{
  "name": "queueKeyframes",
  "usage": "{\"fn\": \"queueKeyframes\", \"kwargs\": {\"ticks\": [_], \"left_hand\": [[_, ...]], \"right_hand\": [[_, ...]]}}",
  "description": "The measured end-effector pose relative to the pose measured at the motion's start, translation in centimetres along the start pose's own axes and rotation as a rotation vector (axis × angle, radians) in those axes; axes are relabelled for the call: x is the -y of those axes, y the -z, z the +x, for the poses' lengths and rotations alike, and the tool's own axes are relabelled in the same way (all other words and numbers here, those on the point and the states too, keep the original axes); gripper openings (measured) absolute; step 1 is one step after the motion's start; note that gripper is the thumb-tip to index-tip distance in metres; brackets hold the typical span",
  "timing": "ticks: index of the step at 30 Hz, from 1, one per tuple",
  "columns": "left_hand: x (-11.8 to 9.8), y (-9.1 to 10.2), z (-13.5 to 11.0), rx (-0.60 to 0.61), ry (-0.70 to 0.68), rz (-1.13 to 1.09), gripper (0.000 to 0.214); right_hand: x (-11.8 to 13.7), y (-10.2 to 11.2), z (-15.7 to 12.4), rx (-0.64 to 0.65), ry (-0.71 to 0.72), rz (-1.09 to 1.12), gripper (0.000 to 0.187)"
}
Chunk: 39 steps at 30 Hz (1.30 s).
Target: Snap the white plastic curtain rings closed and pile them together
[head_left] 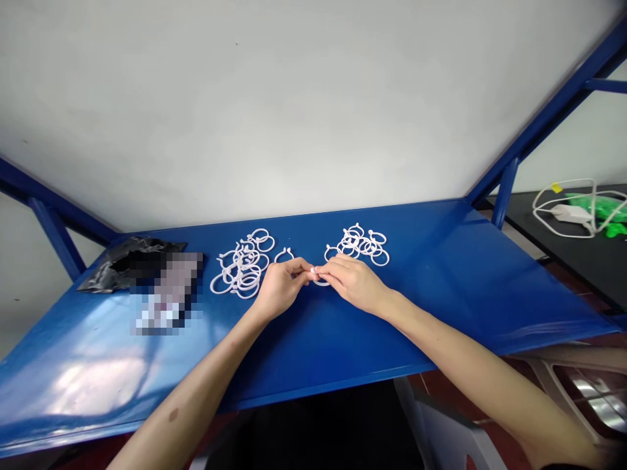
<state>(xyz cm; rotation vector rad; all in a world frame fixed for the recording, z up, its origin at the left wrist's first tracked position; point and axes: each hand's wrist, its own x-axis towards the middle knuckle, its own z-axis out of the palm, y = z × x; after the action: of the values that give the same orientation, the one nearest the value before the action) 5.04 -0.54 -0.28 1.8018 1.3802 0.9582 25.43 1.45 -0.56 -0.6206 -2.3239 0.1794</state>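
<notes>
My left hand (284,284) and my right hand (353,281) meet over the middle of the table, fingertips pinched together on one white plastic ring (321,283). The ring's knobbed end shows between the fingertips, and its lower curve peeks out beneath; my fingers hide the rest. Just behind my left hand lies a single ring (283,252) with its two ends apart. To the left is a pile of similar rings (243,264), some visibly open. Beyond my right hand sits another overlapping pile of rings (361,244), which look mostly closed.
The blue table (441,261) runs up to a pale wall (313,117), between blue metal frame bars (507,189). A black plastic bag (115,264) and a blurred-out object (171,294) lie at left. On a dark side surface at right are a white cable and adapter (572,214) and green plastic (605,207).
</notes>
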Motion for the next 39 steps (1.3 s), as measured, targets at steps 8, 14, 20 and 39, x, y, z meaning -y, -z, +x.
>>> {"fn": "queueKeyframes", "kwargs": {"ticks": [8, 14, 20, 39], "left_hand": [[0.8, 1.1, 1.0, -0.257, -0.148, 0.642, 0.029], [2.4, 1.6, 1.2, -0.184, 0.03, 1.029, 0.025], [2.3, 1.3, 1.4, -0.193, -0.083, 0.92, 0.021], [-1.1, -2.2, -0.7, -0.34, -0.242, 0.275, 0.018]], "right_hand": [[-3.9, 3.0, 0.3, -0.151, -0.461, -0.276, 0.021], [-7.3, 4.5, -0.7, -0.026, -0.758, -0.501, 0.025], [-5.5, 3.3, -0.3, -0.173, -0.592, -0.486, 0.026], [-0.9, -0.1, 0.0, -0.082, -0.323, 0.037, 0.025]]}}
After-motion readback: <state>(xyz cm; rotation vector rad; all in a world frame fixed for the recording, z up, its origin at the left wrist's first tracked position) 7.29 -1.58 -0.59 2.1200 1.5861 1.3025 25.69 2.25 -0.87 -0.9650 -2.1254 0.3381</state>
